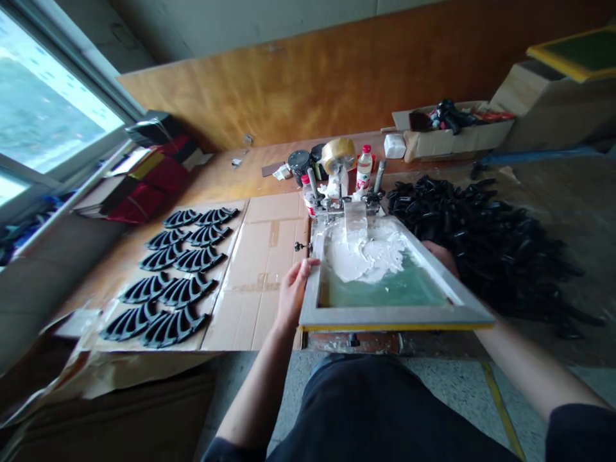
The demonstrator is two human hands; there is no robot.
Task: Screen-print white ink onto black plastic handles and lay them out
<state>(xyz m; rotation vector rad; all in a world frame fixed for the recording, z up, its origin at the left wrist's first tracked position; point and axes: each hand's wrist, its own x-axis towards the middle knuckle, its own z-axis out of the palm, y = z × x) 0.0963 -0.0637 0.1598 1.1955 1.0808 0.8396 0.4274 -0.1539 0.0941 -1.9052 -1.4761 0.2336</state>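
A screen printing frame (312, 289) with a grey border and green mesh is tilted up in front of me, its near edge raised. White ink (380, 260) lies thickly on the far part of the mesh, and a wide squeegee blade (355, 221) rests in it. My left hand (292, 289) grips the frame's left border, fingers closed at its edge. My right hand (441, 258) is beyond the frame's right border, beside a heap of black plastic parts (462, 218). The frame hides most of its fingers, so what it holds does not show.
Fan-shaped rows of black parts (185, 292) lie on cardboard (262, 256) at left. Behind the frame stand metal clamps (332, 205), a tape roll (339, 154), a red-capped bottle (364, 168) and a dark jar (299, 165). An open carton (462, 138) sits at back right.
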